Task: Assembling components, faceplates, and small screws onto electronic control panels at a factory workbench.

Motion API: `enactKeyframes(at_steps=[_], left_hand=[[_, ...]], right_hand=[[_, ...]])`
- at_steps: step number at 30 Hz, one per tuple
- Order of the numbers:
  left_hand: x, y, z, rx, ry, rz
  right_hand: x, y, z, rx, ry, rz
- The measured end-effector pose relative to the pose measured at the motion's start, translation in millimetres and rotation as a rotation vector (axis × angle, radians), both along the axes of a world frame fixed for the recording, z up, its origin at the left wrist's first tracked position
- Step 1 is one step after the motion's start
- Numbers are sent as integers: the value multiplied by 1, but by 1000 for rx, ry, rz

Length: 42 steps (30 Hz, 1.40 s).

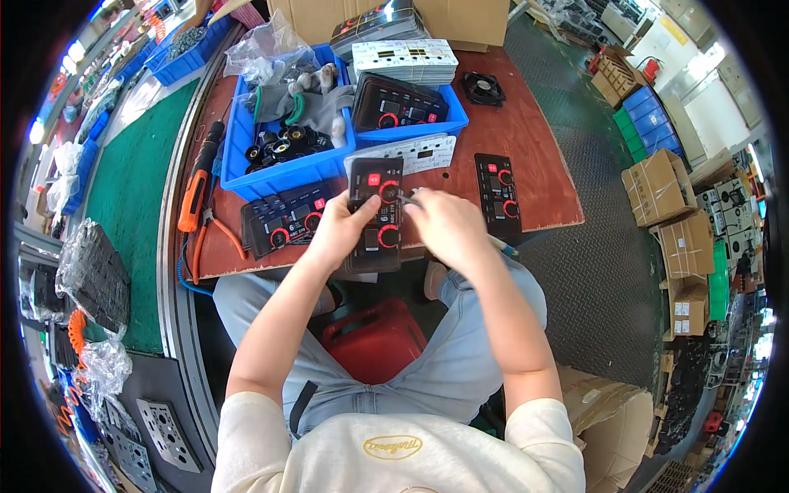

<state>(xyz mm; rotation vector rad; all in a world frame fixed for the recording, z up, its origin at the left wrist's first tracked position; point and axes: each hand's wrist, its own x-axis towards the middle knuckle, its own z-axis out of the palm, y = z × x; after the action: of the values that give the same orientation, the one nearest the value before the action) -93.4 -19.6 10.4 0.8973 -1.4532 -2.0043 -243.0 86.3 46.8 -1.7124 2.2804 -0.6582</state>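
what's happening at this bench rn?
A seated person holds a black control panel with red-ringed dials upright over the edge of the wooden bench. The left hand grips its left side; the right hand works at its right edge with a thin tool. More panels lie flat either side, and a blue bin of black knobs sits behind.

Bare table [534, 156] lies open right of the hands, broken only by 1 black panel [498, 195] and a small fan [483, 87]. Ahead, 2 blue bins [283, 174] block the way. Left, more panels [286, 218] and an orange screwdriver [196, 189] crowd the edge.
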Motion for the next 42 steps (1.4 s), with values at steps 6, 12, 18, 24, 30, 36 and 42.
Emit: enactKeyframes(at_steps=[6, 12, 18, 24, 30, 36, 42], left_hand=[[4, 9, 21, 320, 201, -170], [3, 13, 26, 369, 237, -188], [5, 9, 28, 269, 80, -100], [14, 16, 23, 294, 102, -243], [14, 13, 12, 260, 126, -168], [12, 10, 11, 241, 116, -42], [7, 6, -8, -27, 43, -44]], right_hand=[[-25, 0, -11, -297, -774, 68], [-26, -2, -18, -207, -1059, 26], [-15, -2, 1, -37, -1215, 39], [-28, -11, 2, -205, -1254, -98], [-16, -9, -7, -281, -273, -112], [1, 8, 7, -47, -92, 15], [2, 3, -13, -339, 103, 116]])
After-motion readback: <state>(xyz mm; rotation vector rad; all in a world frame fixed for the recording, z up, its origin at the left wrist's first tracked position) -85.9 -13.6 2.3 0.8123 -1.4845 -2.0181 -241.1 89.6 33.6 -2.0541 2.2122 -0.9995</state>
